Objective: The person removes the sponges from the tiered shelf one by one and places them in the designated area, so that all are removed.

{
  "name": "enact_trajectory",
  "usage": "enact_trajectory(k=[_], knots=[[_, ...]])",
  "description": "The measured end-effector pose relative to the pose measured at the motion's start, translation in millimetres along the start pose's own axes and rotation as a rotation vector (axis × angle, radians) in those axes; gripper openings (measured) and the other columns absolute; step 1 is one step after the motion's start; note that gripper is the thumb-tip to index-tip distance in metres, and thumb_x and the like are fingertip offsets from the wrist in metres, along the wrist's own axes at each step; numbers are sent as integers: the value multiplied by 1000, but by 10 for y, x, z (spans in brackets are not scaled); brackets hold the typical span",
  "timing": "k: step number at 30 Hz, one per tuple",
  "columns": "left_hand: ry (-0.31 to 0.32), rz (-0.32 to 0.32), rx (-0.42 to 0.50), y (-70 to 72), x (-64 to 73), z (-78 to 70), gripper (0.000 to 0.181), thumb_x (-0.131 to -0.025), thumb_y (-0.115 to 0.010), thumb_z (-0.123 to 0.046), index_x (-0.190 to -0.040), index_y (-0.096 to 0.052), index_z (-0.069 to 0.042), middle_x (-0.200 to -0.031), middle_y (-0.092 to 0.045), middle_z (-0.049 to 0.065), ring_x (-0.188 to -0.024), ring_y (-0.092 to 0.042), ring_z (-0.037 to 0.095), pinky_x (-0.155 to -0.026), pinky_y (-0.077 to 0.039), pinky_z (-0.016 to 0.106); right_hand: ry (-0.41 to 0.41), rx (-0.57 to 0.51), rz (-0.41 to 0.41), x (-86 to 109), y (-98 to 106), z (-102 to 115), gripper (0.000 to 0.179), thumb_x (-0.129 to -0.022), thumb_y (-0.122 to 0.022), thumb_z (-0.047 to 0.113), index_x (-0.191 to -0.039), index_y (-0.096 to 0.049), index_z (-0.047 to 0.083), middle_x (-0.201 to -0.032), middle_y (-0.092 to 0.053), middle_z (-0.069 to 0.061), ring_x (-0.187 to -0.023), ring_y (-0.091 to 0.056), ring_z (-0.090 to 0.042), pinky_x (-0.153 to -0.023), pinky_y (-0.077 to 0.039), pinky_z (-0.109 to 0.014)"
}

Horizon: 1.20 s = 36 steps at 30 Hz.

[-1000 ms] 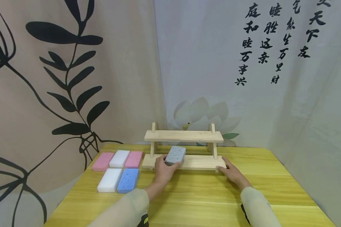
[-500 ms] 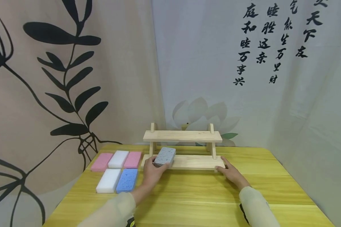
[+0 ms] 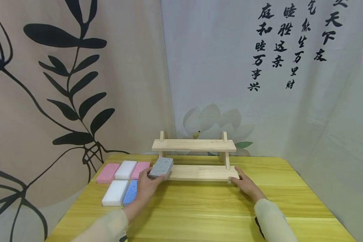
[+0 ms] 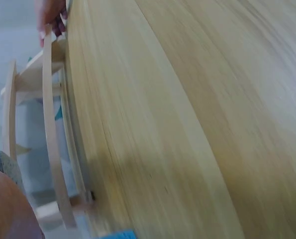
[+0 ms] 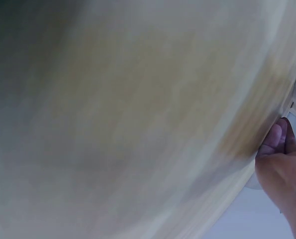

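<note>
My left hand (image 3: 146, 187) grips a grey speckled sponge (image 3: 162, 167) by its sides, thumb towards me. The sponge is held in front of the left end of a two-tier wooden shelf (image 3: 199, 172), hiding part of its lower board. In the left wrist view, only a corner of the sponge (image 4: 6, 167) shows beside the hand. My right hand (image 3: 247, 185) holds the lower board's right end, thumb at the front edge and fingers around the side. In the right wrist view, the right hand (image 5: 282, 172) has its fingers bent at the shelf's end.
Left of the shelf lie two white sponges (image 3: 116, 193), two pink sponges (image 3: 107, 173) and a blue sponge (image 3: 130, 192) in two rows. My left hand and forearm partly cover the blue one. Everything stands on a yellow wooden table (image 3: 199, 211), with a printed curtain (image 3: 139, 84) behind.
My left hand has moved left with the grey sponge, from in front of the lower board's middle to its left end. The right hand stays at the shelf's right end.
</note>
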State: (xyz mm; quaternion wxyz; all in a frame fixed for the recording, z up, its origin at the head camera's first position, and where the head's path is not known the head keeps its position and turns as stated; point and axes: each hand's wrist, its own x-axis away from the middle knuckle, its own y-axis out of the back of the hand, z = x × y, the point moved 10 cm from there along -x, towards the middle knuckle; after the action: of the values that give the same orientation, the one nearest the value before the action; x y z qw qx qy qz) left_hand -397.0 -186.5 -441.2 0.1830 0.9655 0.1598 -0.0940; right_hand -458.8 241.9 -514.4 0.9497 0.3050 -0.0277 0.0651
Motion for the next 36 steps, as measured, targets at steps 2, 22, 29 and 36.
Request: enact_trajectory(k=[2, 22, 29, 36], knots=[[-4, 0, -2, 73, -16, 32, 67, -80, -83, -29, -130, -54, 6, -118, -54, 17, -100, -53, 26, -81, -46, 33, -2, 1, -4, -9, 6, -12, 89, -96, -56, 53, -160, -8, 12, -160, -11, -29, -144, -12, -51, -111, -15, -68], [89, -14, -87, 778, -86, 361, 80, -84, -77, -45, -141, -44, 1, -117, -50, 14, -97, -47, 23, -74, -44, 28, -1, -4, -1, 8, 1, -15, 88, -97, -56, 51, -160, -8, 13, -159, -14, -30, -144, -14, -50, -112, -18, -66], [110, -30, -111, 1005, -97, 469, 82, -86, -76, -42, -143, -39, 5, -126, -45, 19, -107, -44, 29, -86, -41, 38, -3, 1, 0, -5, 0, -27, 89, -97, -56, 53, -160, -8, 12, -159, -13, -30, -144, -14, -50, -112, -18, -66], [100, -51, -131, 1223, -127, 589, 82, -88, -75, -37, -144, -37, 9, -129, -49, 24, -109, -46, 31, -91, -39, 40, -11, -11, 5, -7, -6, -33, 90, -96, -57, 53, -160, -8, 14, -160, -11, -29, -144, -11, -50, -112, -16, -67]])
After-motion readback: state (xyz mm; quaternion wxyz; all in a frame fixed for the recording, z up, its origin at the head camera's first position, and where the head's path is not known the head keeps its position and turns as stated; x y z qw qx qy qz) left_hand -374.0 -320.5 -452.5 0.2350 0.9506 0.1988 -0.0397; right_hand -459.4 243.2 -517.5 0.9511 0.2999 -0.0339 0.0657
